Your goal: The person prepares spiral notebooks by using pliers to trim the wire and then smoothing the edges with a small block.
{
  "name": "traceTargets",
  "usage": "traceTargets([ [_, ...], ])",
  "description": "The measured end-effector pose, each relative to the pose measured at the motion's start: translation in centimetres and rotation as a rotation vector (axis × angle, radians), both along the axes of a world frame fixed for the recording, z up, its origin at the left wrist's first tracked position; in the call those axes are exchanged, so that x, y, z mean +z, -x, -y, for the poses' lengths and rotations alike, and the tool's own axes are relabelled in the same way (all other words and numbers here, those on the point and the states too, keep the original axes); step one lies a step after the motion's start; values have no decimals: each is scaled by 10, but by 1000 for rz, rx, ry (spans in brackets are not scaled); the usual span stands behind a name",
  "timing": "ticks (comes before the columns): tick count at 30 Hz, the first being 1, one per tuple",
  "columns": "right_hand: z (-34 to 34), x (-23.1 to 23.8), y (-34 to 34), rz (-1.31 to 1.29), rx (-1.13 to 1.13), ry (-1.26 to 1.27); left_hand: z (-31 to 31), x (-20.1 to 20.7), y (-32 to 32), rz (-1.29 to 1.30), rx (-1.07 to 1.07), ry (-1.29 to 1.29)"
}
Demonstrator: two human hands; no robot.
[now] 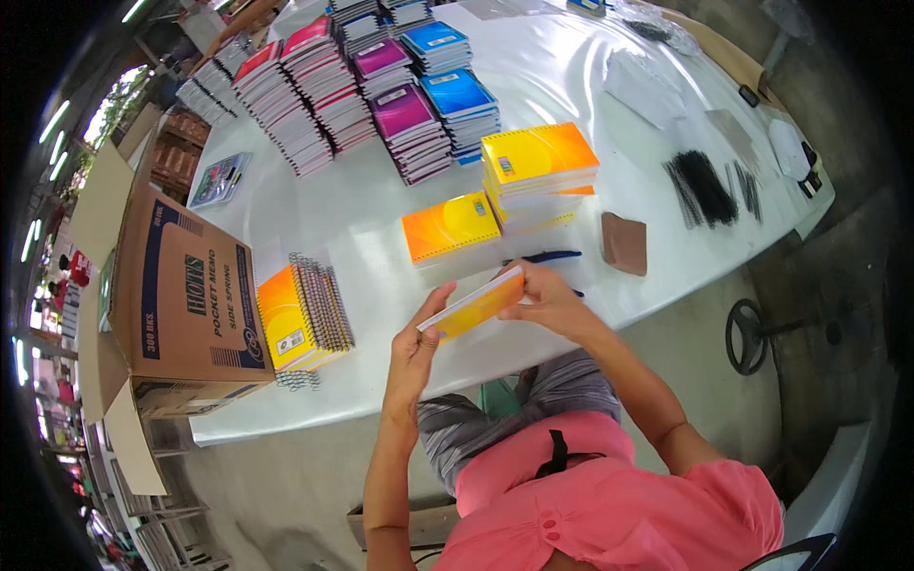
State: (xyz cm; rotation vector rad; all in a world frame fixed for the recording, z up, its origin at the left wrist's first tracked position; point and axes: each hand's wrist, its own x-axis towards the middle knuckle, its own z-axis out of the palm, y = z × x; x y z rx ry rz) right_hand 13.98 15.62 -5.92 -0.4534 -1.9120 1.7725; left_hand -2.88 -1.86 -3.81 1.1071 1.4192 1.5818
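A small yellow-and-orange memo pad (481, 305) is held above the near edge of the table, tilted so that its white page edge shows. My left hand (419, 333) grips its left end between thumb and fingers. At the other end, my right hand (543, 297) is closed on it, thumb in front. Just beyond lie a low pile of yellow pads (451, 228) and a taller yellow stack (539, 162). A dark blue slender tool (545, 257) rests behind my right hand. To the left, yellow pads with wire coils (307, 319) are piled together.
An open cardboard box (195, 295) stands at the left edge. Stacks of red (286, 114), purple (411, 128) and blue notebooks (460, 105) fill the back left. On the right are a brown block (624, 244), black wire coils (703, 187) and plastic bags (645, 88).
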Motion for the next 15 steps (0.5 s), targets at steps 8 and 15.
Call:
traceTargets([
  [8,36,-39,18,-61,-80,34,3,-3,-11,-612,382,31],
  [15,31,-20,7,-82,-67,-267,-35,19,-41,-1427,145,316],
])
